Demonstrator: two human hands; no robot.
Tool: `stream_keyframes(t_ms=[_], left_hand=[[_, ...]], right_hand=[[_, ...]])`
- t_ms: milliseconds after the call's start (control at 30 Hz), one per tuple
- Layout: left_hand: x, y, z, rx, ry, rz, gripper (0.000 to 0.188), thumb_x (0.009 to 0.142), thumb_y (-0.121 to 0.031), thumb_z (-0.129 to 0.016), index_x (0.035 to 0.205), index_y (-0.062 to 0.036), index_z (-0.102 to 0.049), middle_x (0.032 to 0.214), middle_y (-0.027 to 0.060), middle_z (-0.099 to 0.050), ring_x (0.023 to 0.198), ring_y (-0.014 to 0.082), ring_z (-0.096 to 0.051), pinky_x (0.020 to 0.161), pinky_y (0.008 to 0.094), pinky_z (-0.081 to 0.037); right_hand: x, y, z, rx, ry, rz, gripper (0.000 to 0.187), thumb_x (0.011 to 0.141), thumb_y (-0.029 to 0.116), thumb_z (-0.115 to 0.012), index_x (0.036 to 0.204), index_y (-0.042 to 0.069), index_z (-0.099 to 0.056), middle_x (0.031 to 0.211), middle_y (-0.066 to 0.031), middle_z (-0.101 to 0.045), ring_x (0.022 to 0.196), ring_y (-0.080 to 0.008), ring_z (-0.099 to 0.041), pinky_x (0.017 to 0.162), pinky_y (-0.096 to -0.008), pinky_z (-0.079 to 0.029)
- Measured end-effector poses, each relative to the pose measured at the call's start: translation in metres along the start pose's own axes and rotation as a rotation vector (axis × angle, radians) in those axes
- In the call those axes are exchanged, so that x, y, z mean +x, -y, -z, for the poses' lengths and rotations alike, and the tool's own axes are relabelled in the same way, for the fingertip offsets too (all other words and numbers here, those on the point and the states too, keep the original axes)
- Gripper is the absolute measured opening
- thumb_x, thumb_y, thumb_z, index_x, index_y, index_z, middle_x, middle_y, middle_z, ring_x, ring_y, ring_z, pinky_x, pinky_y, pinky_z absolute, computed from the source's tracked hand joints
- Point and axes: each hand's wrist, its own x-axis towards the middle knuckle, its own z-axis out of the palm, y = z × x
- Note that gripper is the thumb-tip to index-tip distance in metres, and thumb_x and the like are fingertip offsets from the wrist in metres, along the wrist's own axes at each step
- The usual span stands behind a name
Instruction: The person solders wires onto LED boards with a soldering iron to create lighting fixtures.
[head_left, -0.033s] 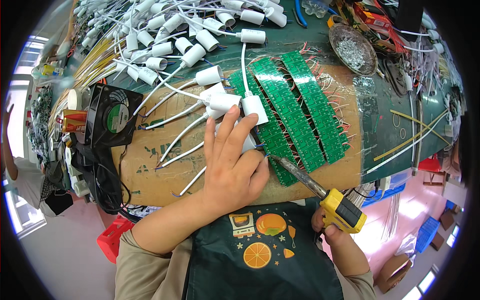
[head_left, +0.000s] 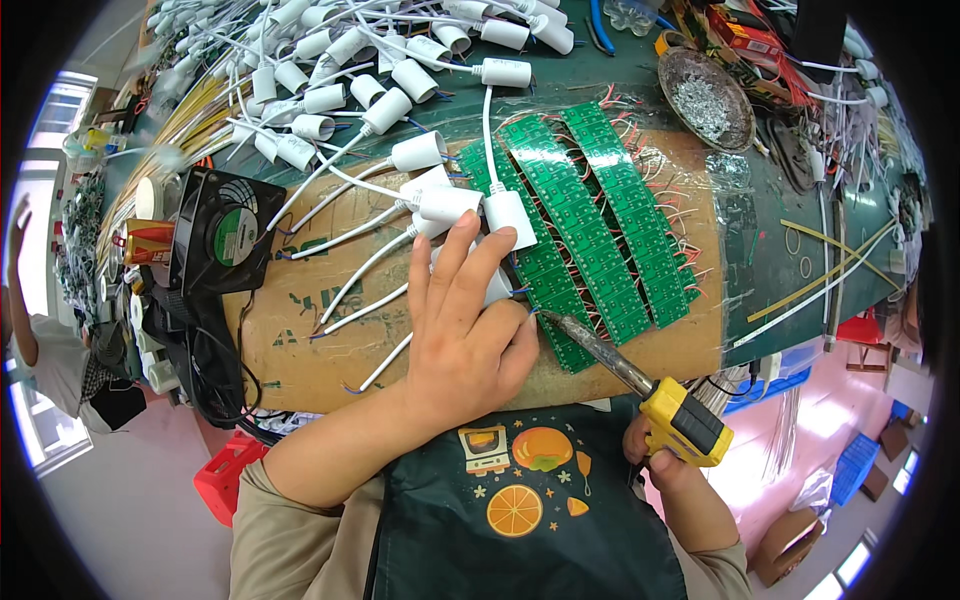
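Observation:
My left hand point(head_left: 465, 345) lies over several white lamp-socket-like cylinders with cables. Its fingers curl round one white cylinder point(head_left: 497, 287), mostly hidden beneath them, whose short blue-tipped wires reach the near left circuit board strip point(head_left: 545, 280). The outer fingertips touch a neighbouring cylinder point(head_left: 450, 203) and a square-ended one point(head_left: 510, 218). My right hand point(head_left: 668, 465) is closed round a yellow and black soldering iron point(head_left: 686, 422). The iron's tip meets the near left edge of the boards, by the wires and my left thumb. Two more green strips point(head_left: 580, 225) lie alongside, with red and white wires.
A black fan point(head_left: 225, 230) stands left on the brown cardboard point(head_left: 300, 365). White cylinders point(head_left: 410, 80) with cables are heaped at the back. Back right is a round dish point(head_left: 705, 97) of silvery bits. Thin strips point(head_left: 820, 280) cross at right. Another person point(head_left: 50, 350) is far left.
My hands, the soldering iron and the boards stay in place. At the far left edge, the other person's arm shifts slightly.

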Motion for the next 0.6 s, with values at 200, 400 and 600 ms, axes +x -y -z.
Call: stream_keyframes(t_ms=[200, 400, 600], left_hand=[[0.001, -0.001, 0.0, -0.002, 0.005, 0.001, 0.015, 0.069, -0.007, -0.076, 0.079, -0.0071, -0.065, 0.144, 0.0214, -0.051, 0.143, 0.0473, -0.037, 0.114, 0.065, -0.024], [0.0, 0.0, 0.001, -0.001, 0.006, -0.003, 0.016, 0.068, -0.007, -0.077, 0.079, -0.0068, -0.065, 0.144, 0.0214, -0.051, 0.143, 0.0474, -0.037, 0.114, 0.0654, -0.025], [0.0, -0.001, 0.001, 0.005, 0.006, -0.007, 0.016, 0.068, -0.007, -0.077, 0.079, -0.0063, -0.066, 0.144, 0.0217, -0.051, 0.143, 0.0472, -0.037, 0.114, 0.0656, -0.024]], right_hand=[[0.005, 0.008, -0.008, 0.04, 0.019, 0.004, 0.051, 0.086, 0.029, -0.08, 0.118, 0.0, -0.053, 0.081, -0.0055, -0.058, 0.065, -0.0133, -0.056, 0.056, -0.027, -0.046], [0.006, 0.007, -0.006, -0.009, 0.048, 0.005, 0.048, 0.089, 0.029, -0.077, 0.121, 0.002, -0.053, 0.084, -0.0031, -0.056, 0.068, -0.0119, -0.053, 0.059, -0.027, -0.045], [-0.001, 0.001, -0.006, -0.019, -0.013, -0.042, 0.059, 0.086, 0.039, -0.08, 0.124, 0.004, -0.053, 0.081, -0.0025, -0.054, 0.067, -0.0136, -0.053, 0.058, -0.0284, -0.044]])
